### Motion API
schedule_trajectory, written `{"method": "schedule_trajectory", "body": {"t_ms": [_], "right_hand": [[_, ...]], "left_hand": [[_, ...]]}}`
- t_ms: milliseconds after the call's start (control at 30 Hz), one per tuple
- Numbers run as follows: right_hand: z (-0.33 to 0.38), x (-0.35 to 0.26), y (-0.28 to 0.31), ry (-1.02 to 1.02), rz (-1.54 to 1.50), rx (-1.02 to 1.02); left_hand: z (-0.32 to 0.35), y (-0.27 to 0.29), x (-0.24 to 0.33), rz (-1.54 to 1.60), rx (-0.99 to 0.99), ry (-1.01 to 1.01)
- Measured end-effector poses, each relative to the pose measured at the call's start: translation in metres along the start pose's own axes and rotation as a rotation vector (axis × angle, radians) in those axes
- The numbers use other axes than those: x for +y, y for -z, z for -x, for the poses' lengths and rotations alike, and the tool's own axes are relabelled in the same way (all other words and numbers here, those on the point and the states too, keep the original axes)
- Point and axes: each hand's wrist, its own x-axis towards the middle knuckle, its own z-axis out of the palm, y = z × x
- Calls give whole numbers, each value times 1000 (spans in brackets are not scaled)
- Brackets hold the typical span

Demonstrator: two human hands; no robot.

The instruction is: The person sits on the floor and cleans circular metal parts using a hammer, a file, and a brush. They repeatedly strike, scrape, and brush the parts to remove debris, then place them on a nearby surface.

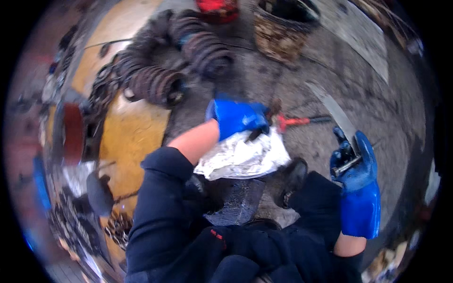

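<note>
My left hand (240, 118), in a blue glove, is closed above a white crumpled plastic bag (245, 158). Something dark shows at its fingertips, too blurred to name. Out to the right, my right hand (356, 165) wears a blue glove darkened with grime, its fingers curled round a long flat metal blade (334, 108) that points up and to the left. A short metal rod (347, 166) with a round end lies across the same palm; whether it joins the blade I cannot tell. Between the hands, a red tool with a dark end (297, 121) lies on the ground beside the bag.
Stacks of dark ribbed metal rings (155, 82) lie at the far left, near a yellow board (134, 129). A grimy bucket (281, 35) and a red container (217, 9) stand at the back. On the left rests a grey hammer-like head (99, 193) amid chains and scrap.
</note>
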Motion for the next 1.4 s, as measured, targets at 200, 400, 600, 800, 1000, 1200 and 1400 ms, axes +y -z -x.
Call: {"method": "schedule_trajectory", "body": {"t_ms": [200, 400, 600, 800, 1000, 1200, 1400], "right_hand": [[-20, 6, 19, -112, 48, -169], [-21, 31, -2, -211, 72, -191], [-45, 35, 9, -273, 97, -223], [-46, 52, -2, -225, 108, -225], [-19, 55, -16, -156, 121, -223], [-19, 65, -13, -200, 188, -167], [-3, 78, -11, -112, 168, -280]], "left_hand": [[133, -54, 20, 556, -156, 310], [249, 58, 49, -551, 53, 303], [427, 220, 10, -1204, 847, 927], [492, 193, 19, -1301, 1135, 924], [344, 39, 46, -778, 847, 148], [280, -42, 119, -397, 1076, -261], [265, -35, 70, -469, 834, -152]]}}
